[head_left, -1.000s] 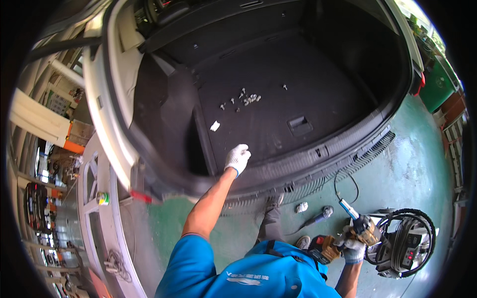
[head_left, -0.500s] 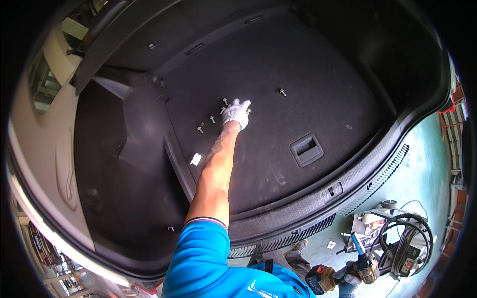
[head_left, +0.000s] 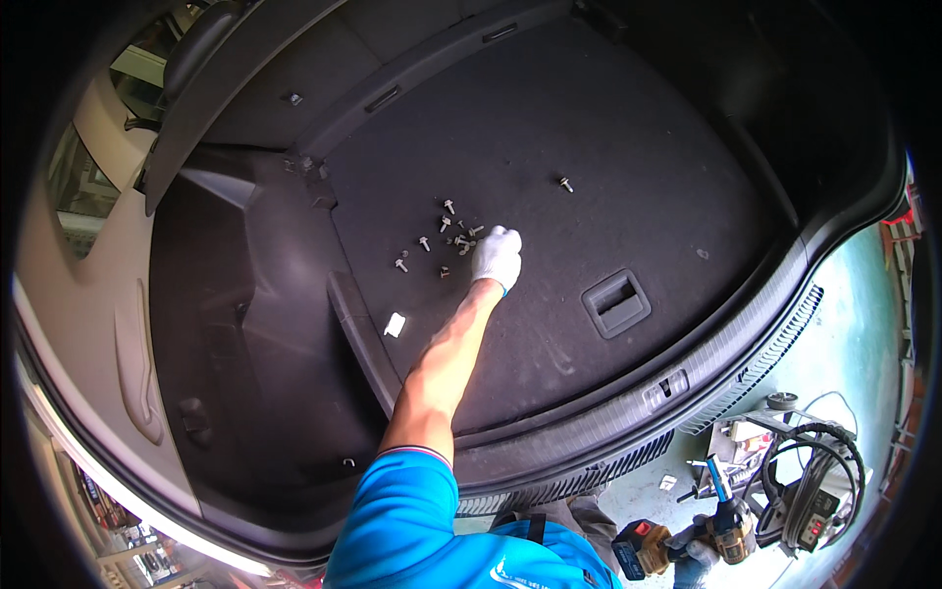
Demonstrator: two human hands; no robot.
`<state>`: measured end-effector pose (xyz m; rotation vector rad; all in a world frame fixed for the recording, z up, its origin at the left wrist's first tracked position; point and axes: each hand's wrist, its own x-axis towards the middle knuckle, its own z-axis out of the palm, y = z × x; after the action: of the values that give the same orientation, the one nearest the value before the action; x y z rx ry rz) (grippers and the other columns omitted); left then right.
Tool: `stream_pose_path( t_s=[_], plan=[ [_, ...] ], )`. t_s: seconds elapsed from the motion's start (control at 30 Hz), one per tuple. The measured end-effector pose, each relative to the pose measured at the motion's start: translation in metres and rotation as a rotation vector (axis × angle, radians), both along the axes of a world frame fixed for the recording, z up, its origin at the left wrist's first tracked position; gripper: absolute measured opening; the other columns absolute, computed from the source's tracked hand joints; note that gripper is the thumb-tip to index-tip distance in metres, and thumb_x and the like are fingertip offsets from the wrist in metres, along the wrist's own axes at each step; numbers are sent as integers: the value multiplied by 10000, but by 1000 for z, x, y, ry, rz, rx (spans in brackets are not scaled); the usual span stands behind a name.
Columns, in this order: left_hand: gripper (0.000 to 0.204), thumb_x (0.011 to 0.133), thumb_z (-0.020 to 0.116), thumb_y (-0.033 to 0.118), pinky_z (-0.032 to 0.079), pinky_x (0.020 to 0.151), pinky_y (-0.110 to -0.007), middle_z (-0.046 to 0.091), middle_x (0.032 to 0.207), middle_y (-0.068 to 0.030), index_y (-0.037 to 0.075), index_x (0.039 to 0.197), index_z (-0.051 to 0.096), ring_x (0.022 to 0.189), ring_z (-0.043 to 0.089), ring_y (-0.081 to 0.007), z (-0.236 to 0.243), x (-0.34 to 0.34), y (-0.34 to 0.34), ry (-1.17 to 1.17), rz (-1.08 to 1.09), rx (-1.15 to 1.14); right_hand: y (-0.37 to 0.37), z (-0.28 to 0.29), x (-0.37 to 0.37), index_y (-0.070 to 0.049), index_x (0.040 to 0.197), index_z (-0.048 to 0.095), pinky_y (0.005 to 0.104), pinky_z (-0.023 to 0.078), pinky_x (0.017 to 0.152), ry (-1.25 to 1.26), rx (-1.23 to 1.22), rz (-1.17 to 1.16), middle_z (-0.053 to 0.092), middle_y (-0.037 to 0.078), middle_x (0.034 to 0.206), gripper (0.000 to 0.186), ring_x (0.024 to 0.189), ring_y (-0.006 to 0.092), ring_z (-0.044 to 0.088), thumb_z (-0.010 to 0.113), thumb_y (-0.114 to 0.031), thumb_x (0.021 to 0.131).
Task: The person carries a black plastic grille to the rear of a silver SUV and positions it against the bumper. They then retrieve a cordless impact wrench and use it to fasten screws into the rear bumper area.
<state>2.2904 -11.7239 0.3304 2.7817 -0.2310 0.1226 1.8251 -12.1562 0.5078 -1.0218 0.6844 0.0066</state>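
Note:
My left hand (head_left: 497, 261), in a white knit glove, is closed in a fist over the dark cargo floor (head_left: 638, 177) of a car. Whatever it may hold is hidden. Just left of it lies a loose cluster of several silver bolts (head_left: 445, 225), and a single bolt (head_left: 566, 185) lies apart, farther right. Down at the lower right, my gloved right hand (head_left: 695, 558) grips a cordless impact driver (head_left: 728, 535) with a long blue-sleeved socket at its nose, held outside the car.
A small white piece (head_left: 394, 325) lies by the left seam of the floor panel. A recessed handle (head_left: 616, 303) sits toward the right. The ribbed sill (head_left: 589, 427) curves along the near side. Beyond it, a machine with a black hose (head_left: 814, 491) stands on the pale floor.
My left hand has drawn back toward me and slightly right, its fingers curling from spread to a fist. More of the bolt cluster shows. My right hand keeps hold of the impact driver.

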Motion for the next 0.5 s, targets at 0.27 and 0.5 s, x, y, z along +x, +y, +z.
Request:
stream_pose_path(
  t_s=[0.27, 0.5],
  plan=[
    [223, 899, 532, -82, 561, 789, -419, 655, 1028, -102, 116, 963, 613, 946, 649, -263, 56, -77, 55, 322, 171, -2131, -4, 4, 1, 53, 1189, 555, 417, 600, 644, 21, -20, 25, 646, 128, 740, 550, 635, 232, 639, 720, -129, 696],
    [75, 923, 620, 34, 452, 484, -274, 656, 856, -81, 103, 931, 593, 678, 621, -167, 27, -34, 85, 363, 435, -1995, -2, 3, -1, 48, 1192, 556, 412, 604, 657, 40, -44, 21, 641, 121, 747, 525, 631, 225, 634, 700, -107, 712]
  ],
)
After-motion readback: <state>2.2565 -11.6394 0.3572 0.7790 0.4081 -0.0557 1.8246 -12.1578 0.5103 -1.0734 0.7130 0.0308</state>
